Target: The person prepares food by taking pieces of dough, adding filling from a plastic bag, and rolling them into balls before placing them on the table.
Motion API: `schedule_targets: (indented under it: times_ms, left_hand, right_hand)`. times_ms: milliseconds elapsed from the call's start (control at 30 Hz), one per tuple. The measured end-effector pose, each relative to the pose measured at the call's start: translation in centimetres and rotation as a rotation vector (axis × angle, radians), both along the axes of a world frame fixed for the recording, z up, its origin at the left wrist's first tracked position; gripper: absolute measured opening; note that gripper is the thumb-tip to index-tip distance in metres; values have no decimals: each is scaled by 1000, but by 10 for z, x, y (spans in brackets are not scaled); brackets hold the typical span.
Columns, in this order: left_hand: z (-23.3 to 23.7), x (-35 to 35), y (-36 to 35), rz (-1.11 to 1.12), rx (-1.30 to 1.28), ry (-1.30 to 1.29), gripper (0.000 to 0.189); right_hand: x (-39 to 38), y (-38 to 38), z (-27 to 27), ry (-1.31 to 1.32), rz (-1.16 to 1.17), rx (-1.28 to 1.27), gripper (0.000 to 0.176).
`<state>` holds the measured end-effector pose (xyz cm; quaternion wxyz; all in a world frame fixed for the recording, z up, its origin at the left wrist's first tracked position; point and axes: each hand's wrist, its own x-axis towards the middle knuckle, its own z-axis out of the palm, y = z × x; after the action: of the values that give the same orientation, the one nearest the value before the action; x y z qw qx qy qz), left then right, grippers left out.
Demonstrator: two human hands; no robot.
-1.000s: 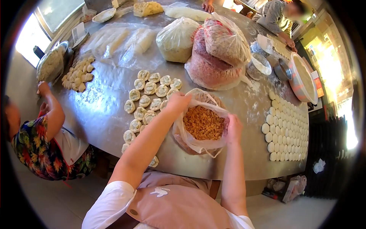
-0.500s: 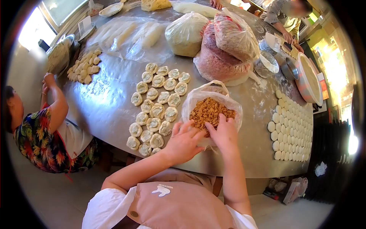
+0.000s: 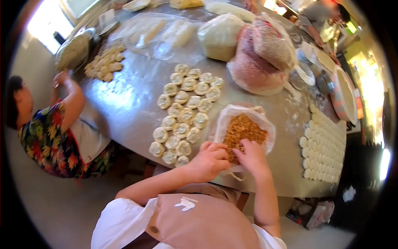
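A white plastic bag [image 3: 268, 146] stands rolled open in front of me, full of brown crumbly filling [image 3: 245, 129]. At its near left rim, my left hand [image 3: 209, 162] is closed with curled fingers on the bag's edge. My right hand [image 3: 252, 157] reaches over the near right side of the bag, its thumb and fingers apart at the filling's surface; the far fingertips are partly hidden. Just left of the bag, round dough pieces [image 3: 181, 130] with a pale, greenish filling on top lie in rows on the metal table [image 3: 137, 120].
Large bags of pink filling [image 3: 255, 70] and pale dough [image 3: 221, 37] stand behind. Rows of white dough rounds [image 3: 323, 149] lie right, near a big basin [image 3: 344, 93]. A co-worker in a floral top [image 3: 45, 137] works at left beside small dough lumps [image 3: 105, 64]; another person [image 3: 319, 20] stands far right.
My view has shifted, so the table's contents appear farther right. My left hand's fingers, spread before, have curled in at the bag's rim. My right hand stays over the filling.
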<state>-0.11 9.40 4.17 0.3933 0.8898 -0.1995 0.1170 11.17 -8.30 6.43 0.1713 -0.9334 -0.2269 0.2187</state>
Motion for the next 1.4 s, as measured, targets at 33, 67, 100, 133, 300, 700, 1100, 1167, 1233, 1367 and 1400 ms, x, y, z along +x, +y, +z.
schedule_targets:
  times_ms: [33, 67, 100, 133, 300, 700, 1100, 1167, 1233, 1367, 1400]
  left_hand:
    - [1, -5, 3, 1, 49, 7, 28]
    - [6, -13, 6, 91, 4, 32, 34]
    - [17, -20, 10, 179, -45, 56, 40]
    - [23, -27, 13, 266, -96, 79, 47]
    - [-6, -77, 62, 1041, 56, 101, 62]
    - [-36, -114, 81, 1133, -224, 533, 27]
    - [35, -34, 55, 127, -1654, 701, 34]
    - [46, -2, 29, 146, -1656, 804, 31]
    - [50, 20, 7, 129, -1625, 893, 29]
    - [26, 49, -23, 158, -1509, 1016, 26]
    - [22, 54, -30, 198, -1484, 1039, 26]
  right_hand:
    - [0, 2, 4, 5, -20, 37, 34]
    - [0, 3, 6, 12, -42, 70, 35]
    - [0, 1, 2, -14, -55, 142, 35]
    - [0, 1, 0, -38, -71, 210, 35]
    - [2, 6, -6, -209, -37, 384, 38]
    - [-1, 15, 0, -93, -153, 113, 52]
    - [2, 1, 2, -56, -47, 154, 36]
    - [6, -4, -4, -59, -54, 180, 35]
    - [12, -17, -12, -69, -66, 251, 33]
    - [9, -24, 4, 35, -299, 529, 26]
    - [7, -24, 11, 55, -322, 580, 26]
